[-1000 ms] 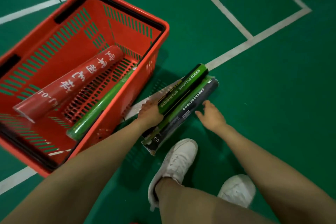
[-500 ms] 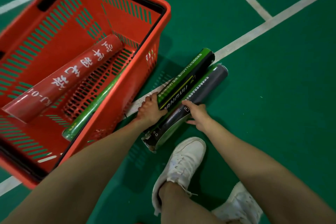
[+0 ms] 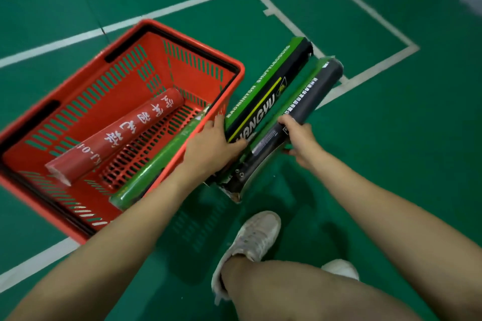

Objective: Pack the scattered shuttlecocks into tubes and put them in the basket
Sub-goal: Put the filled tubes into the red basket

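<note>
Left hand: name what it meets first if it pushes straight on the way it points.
The left hand grips the green-and-black tube, so that comes first; the grey tube probably lies next beyond.

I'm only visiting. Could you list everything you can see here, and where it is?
basket: 1, red, on the floor at left
red tube: 1, red with white writing, lying in the basket
green tube: 1, green, in the basket along its right wall
green-and-black tube: 1, just right of the basket
grey tube: 1, grey and green, beside the green-and-black tube
floor: 1, green, with white lines
shoes: 2, white, bottom centre
left hand: 1, grips the green-and-black tube
right hand: 1, grips the grey tube
</note>
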